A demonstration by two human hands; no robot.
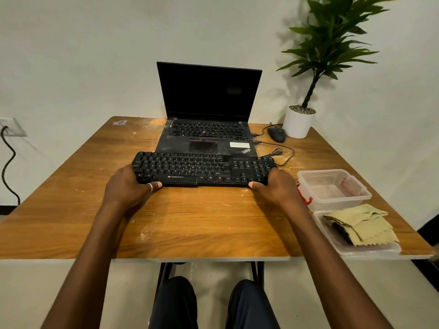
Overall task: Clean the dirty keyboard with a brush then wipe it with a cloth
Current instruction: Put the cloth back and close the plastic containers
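Note:
A black keyboard lies across the middle of the wooden table, its far edge on the front of an open black laptop. My left hand grips its left end, thumb along the front edge. My right hand grips its right end the same way. A folded yellow cloth lies on a clear lid at the near right. Beyond it stands a clear plastic box with a brush-like thing inside, too blurred to name.
A black mouse and a white pot with a green plant stand at the far right corner. The keyboard cable loops near the laptop's right side. Dust specks mark the tabletop. A wall socket with a black cord is at the left.

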